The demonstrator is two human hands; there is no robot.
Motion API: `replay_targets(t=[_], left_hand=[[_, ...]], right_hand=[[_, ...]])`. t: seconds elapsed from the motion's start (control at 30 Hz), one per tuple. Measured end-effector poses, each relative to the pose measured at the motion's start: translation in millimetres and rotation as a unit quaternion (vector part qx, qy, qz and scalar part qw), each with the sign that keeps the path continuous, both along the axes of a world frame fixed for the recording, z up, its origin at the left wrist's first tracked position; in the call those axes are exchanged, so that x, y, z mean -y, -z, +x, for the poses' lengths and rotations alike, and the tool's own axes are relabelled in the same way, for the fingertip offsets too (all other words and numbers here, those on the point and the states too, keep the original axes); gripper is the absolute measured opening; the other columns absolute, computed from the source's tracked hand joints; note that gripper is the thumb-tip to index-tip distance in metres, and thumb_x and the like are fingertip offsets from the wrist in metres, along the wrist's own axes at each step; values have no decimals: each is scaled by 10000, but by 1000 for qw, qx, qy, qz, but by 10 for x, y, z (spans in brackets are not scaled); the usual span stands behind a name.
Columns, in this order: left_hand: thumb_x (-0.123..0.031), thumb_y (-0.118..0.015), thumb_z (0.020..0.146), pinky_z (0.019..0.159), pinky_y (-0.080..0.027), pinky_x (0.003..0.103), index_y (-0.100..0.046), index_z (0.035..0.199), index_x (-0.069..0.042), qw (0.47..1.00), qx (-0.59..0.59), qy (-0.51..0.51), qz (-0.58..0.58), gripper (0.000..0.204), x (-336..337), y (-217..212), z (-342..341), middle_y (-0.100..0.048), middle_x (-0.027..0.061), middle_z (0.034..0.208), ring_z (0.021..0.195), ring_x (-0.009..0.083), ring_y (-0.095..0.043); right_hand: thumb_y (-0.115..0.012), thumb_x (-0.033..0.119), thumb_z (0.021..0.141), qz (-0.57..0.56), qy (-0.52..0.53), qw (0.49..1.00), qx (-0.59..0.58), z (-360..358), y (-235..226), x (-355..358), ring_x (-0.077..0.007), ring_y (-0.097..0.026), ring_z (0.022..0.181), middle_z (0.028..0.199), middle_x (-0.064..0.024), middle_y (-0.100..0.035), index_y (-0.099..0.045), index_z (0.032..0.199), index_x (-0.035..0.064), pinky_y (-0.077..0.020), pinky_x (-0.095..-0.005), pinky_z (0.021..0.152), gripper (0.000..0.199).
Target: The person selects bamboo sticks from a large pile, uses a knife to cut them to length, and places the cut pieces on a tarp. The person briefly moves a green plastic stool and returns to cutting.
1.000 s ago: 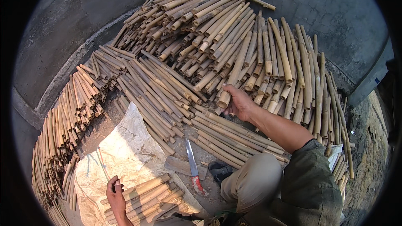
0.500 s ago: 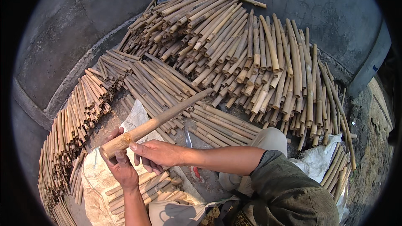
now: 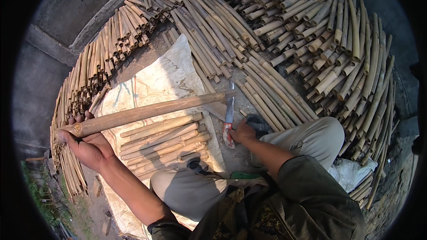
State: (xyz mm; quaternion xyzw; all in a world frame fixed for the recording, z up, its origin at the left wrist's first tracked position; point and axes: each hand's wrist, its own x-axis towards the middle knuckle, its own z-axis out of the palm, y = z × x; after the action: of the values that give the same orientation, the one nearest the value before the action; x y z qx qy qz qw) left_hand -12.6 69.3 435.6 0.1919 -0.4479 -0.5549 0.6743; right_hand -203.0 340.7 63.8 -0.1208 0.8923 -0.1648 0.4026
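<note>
Fingers of the left hand (image 3: pixel 89 146) clench the bamboo pole (image 3: pixel 147 112); right hand (image 3: pixel 242 132) grips the knife (image 3: pixel 229 113).

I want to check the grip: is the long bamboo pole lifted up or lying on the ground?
Lifted: the left hand holds one end of the bamboo pole above the white sack.

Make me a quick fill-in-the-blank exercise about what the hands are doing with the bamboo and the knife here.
1. The left hand holds one end of a long bamboo pole, whose far end points toward the ____.
2. The right hand is on the knife, at its ____ handle.
3. A row of cut bamboo pieces lies on a white ____.
4. The knife's blade points ____ from the person.

Missing words: knife; red; sack; away
</note>
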Motion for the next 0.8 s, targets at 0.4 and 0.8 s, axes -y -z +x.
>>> replay_targets(t=[0.4,0.8], left_hand=[[-287,-578,1049,962,-524,451,-512,1210,-31,997,20,-61,35,310,95,276,75,-556,118,1075,980,249,-584],[-620,-527,986,631,-475,287,-470,1056,-106,992,48,-114,9,522,-26,202,52,-472,17,835,701,130,-496]], right_hand=[[-669,385,869,-97,165,981,40,97,118,143,-409,-667,1126,1204,-290,-668,-465,1324,-81,-523,-474,957,682],[-628,247,896,-295,19,954,-57,357,-424,329,-490,-663,906,927,-297,-686,-635,1014,-15,-534,-529,781,287]])
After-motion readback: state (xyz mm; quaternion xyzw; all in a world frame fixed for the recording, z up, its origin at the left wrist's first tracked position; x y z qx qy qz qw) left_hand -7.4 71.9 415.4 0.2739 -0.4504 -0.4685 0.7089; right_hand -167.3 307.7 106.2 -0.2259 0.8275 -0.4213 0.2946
